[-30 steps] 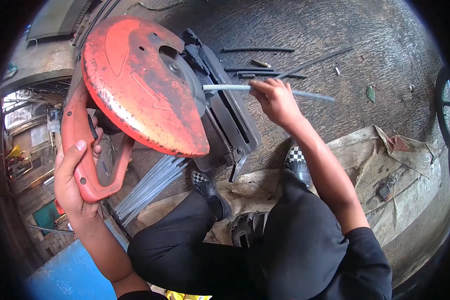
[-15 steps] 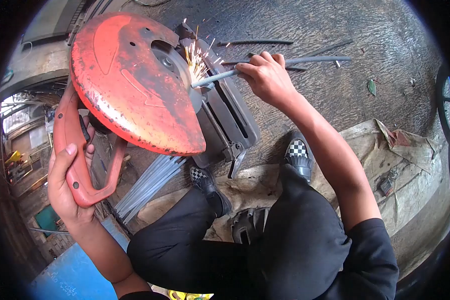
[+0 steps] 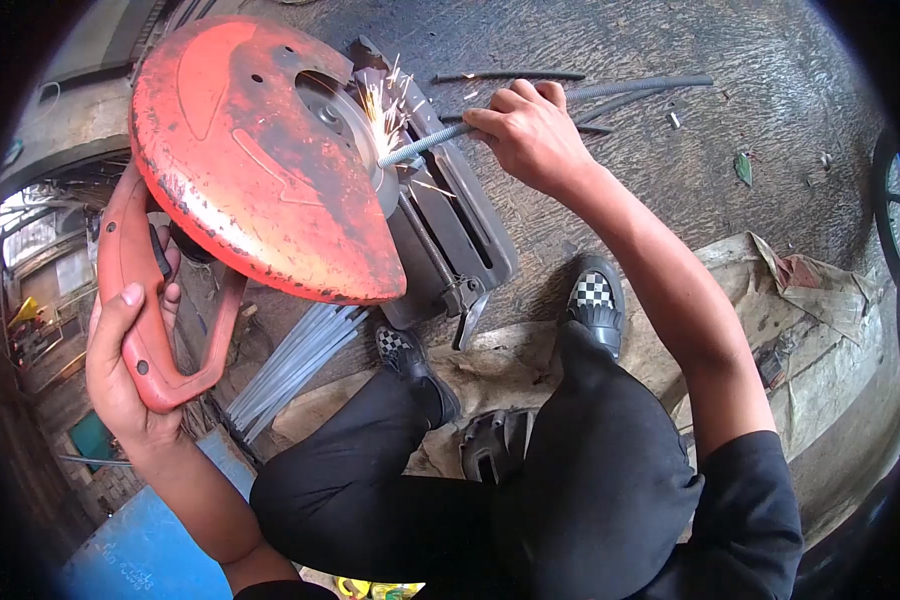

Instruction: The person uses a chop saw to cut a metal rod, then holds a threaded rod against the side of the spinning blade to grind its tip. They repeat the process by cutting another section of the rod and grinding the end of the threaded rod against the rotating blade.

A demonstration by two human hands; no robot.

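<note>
My left hand point(image 3: 130, 350) is wrapped round the red handle point(image 3: 140, 310) of a cut-off saw, its fingers at the black trigger. The saw's scuffed red guard point(image 3: 260, 170) partly covers the disc. My right hand point(image 3: 532, 135) is closed round a grey threaded rod point(image 3: 620, 88). The rod's left end meets the disc, where orange sparks point(image 3: 385, 108) fly up. Below the rod lies the saw's dark metal base point(image 3: 450, 225) with its clamp screw.
A bundle of grey rods point(image 3: 295, 370) lies left of my feet. Dark rods point(image 3: 510, 75) rest on the wet floor beyond the saw. A crumpled tarp point(image 3: 830, 330) is at the right, a blue sheet point(image 3: 160, 545) at the lower left.
The rod's far end has swung upward in view, and my right hand has moved slightly up and left. The saw guard and handle have shifted a little left. Sparks continue.
</note>
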